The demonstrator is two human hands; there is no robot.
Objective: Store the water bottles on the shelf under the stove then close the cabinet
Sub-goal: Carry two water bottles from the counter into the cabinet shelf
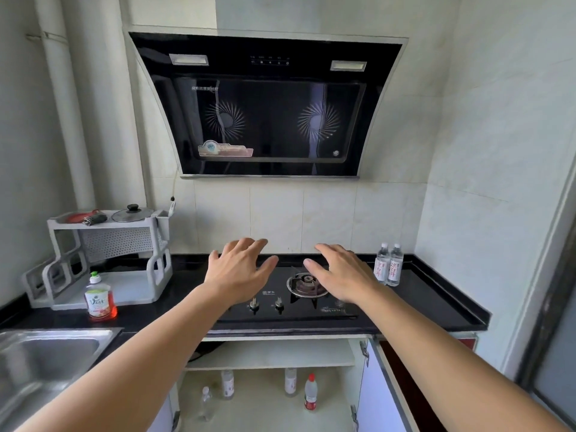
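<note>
At far left a steel sink [46, 353] is set into the black bench [436, 307]. Behind it stands a grey rack [103, 260] with a pot lid [132, 213] on top, and a bottle of red dish soap [100, 297] stands in front of the rack.

The left hand [237, 272] hovers over the stove [290, 294] with fingers spread, holding nothing. The right hand [343, 272] hovers over the burner [307, 285], also spread and holding nothing. Neither grip touches a bottle.

The two water bottles [388, 265] stand upright and touching each other on the bench, just right of the stove and near the back wall, to the right of the right hand.

Below the stove the cabinet is open, its door [383, 394] swung out to the right. A bare shelf [271, 353] sits high inside; several other bottles stand on the cabinet floor, one with a red cap [310, 391].

Risks, as I judge them: the bottles stand so close that taking one could tip its neighbour, which might roll off the bench edge. A reach across the stove could catch the knobs [266, 304]. The shelf opening looks low, so a bottle brought in upright may strike the underside of the bench. The open door sits by the right arm and could be knocked.
</note>
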